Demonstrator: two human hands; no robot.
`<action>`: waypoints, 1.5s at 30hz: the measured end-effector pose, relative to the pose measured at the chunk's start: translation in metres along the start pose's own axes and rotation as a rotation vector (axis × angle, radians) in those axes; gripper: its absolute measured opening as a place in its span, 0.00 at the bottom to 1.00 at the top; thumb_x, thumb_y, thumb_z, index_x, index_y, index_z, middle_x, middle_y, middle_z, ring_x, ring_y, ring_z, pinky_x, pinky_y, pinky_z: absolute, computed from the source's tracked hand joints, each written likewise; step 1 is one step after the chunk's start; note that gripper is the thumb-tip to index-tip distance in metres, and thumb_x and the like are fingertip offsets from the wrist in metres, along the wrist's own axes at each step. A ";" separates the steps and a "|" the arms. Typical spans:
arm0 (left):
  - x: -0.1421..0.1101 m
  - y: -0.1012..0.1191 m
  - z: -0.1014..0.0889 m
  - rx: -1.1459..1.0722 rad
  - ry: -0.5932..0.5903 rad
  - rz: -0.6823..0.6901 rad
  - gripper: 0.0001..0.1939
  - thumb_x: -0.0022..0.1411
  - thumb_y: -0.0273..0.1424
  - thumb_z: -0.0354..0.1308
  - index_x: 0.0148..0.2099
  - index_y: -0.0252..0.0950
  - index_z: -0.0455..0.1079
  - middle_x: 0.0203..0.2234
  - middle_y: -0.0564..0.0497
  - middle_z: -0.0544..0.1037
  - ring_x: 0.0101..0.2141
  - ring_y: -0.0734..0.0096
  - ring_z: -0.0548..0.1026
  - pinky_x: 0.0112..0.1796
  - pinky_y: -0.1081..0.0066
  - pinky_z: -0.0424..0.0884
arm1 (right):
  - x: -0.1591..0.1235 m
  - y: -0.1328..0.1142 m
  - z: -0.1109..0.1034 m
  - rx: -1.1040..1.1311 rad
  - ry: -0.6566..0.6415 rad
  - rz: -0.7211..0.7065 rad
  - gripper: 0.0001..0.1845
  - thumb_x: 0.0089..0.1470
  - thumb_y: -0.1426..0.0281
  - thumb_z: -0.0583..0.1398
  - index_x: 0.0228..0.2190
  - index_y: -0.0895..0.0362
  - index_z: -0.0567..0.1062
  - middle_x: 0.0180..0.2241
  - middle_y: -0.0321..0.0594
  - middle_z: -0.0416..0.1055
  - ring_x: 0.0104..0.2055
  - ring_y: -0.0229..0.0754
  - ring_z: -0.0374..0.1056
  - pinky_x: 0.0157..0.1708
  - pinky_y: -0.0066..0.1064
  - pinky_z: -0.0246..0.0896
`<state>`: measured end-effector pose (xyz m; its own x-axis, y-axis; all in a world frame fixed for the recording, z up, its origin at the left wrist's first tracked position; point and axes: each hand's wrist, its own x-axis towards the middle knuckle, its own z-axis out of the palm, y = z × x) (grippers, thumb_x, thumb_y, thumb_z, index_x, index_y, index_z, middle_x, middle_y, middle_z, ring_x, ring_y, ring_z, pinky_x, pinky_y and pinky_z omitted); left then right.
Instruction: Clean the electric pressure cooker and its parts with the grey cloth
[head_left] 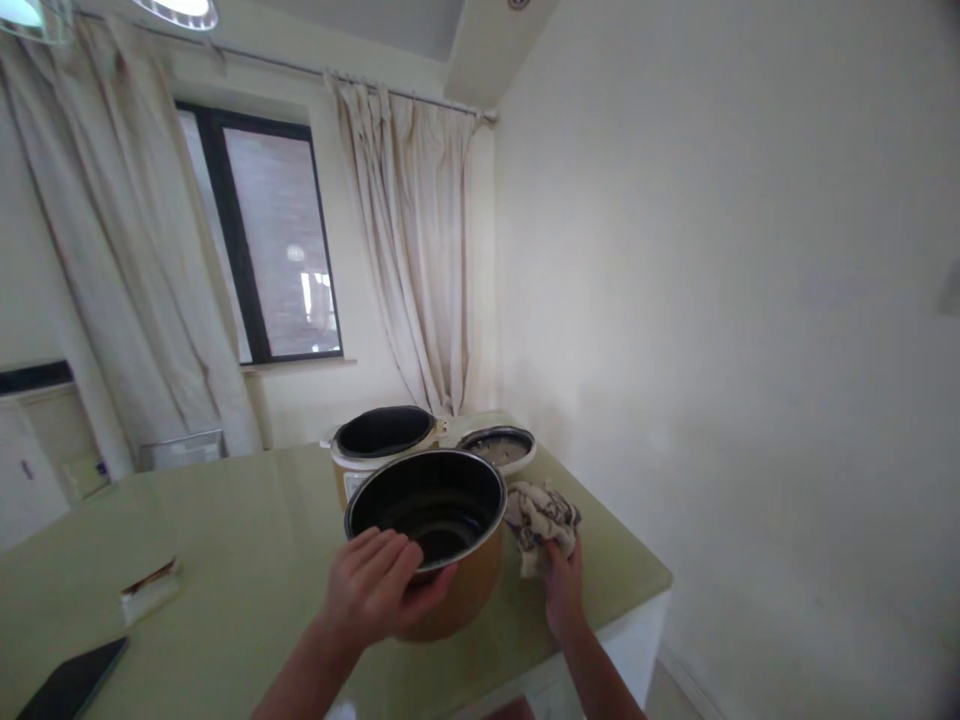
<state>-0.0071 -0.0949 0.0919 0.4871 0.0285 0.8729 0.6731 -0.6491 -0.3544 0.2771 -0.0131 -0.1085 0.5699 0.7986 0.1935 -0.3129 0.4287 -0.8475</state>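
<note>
My left hand (pixel 375 588) grips the near rim of a rice cooker inner pot (pixel 457 590), fingers over the edge and thumb outside. The pot is dark inside and golden-brown outside, tilted a little toward me. To its right, my right hand (pixel 562 585) is closed on a crumpled, patterned cloth (pixel 541 515), which is against or just beside the pot's outer wall; I cannot tell if they touch. Behind the pot stands the rice cooker body (pixel 349 465), its dark cavity uncovered. Its lid (pixel 499 450) lies open to the right, inner side up.
The pale green table (pixel 247 540) ends at a right corner near the white wall (pixel 712 350). A dark phone-like slab (pixel 71 682) and a small whitish box (pixel 150 592) lie at the left. Curtains (pixel 416 240) and a window (pixel 281 240) are behind.
</note>
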 end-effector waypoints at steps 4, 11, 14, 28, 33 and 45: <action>-0.048 0.030 0.014 0.003 0.049 -0.031 0.12 0.63 0.34 0.69 0.33 0.39 0.69 0.23 0.53 0.76 0.25 0.70 0.77 0.31 0.65 0.70 | 0.001 -0.032 -0.013 0.091 0.055 0.093 0.38 0.41 0.57 0.74 0.55 0.50 0.76 0.47 0.40 0.81 0.47 0.50 0.78 0.47 0.40 0.74; -0.076 0.045 0.030 -0.002 0.003 -0.012 0.12 0.63 0.37 0.68 0.31 0.41 0.69 0.22 0.53 0.77 0.25 0.69 0.78 0.31 0.65 0.72 | -0.004 -0.086 -0.009 0.069 -0.193 0.056 0.28 0.46 0.49 0.71 0.44 0.53 0.82 0.47 0.46 0.83 0.53 0.57 0.77 0.54 0.51 0.71; -0.081 0.048 0.034 -0.024 -0.025 -0.033 0.13 0.62 0.37 0.68 0.30 0.43 0.68 0.21 0.53 0.75 0.24 0.67 0.78 0.28 0.64 0.71 | -0.011 -0.106 0.008 0.118 -0.273 0.103 0.31 0.48 0.45 0.70 0.47 0.51 0.83 0.50 0.47 0.82 0.54 0.59 0.77 0.56 0.53 0.71; -0.115 0.052 0.060 0.030 -0.002 -0.088 0.10 0.62 0.37 0.69 0.32 0.41 0.71 0.25 0.51 0.78 0.27 0.66 0.79 0.33 0.64 0.74 | -0.028 -0.135 0.068 0.116 -0.529 0.152 0.35 0.48 0.41 0.70 0.50 0.49 0.81 0.54 0.48 0.80 0.59 0.61 0.73 0.63 0.56 0.65; -0.107 0.056 0.051 -0.031 -0.087 -0.103 0.13 0.62 0.35 0.69 0.30 0.42 0.67 0.20 0.53 0.74 0.22 0.66 0.75 0.27 0.63 0.69 | -0.028 -0.122 0.080 0.125 -0.537 0.246 0.32 0.48 0.44 0.72 0.49 0.46 0.79 0.55 0.41 0.80 0.58 0.60 0.74 0.61 0.54 0.67; -0.007 -0.056 0.050 -0.566 -0.493 -0.786 0.13 0.66 0.33 0.54 0.48 0.40 0.78 0.43 0.47 0.84 0.45 0.57 0.80 0.48 0.59 0.76 | -0.011 -0.120 0.114 0.044 -0.783 0.406 0.38 0.48 0.52 0.74 0.58 0.45 0.74 0.56 0.40 0.79 0.55 0.53 0.76 0.54 0.46 0.72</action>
<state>-0.0206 -0.0211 0.0889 0.2867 0.8094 0.5125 0.6021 -0.5684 0.5608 0.2219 -0.0246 0.0471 -0.2707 0.9460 0.1783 -0.4166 0.0518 -0.9076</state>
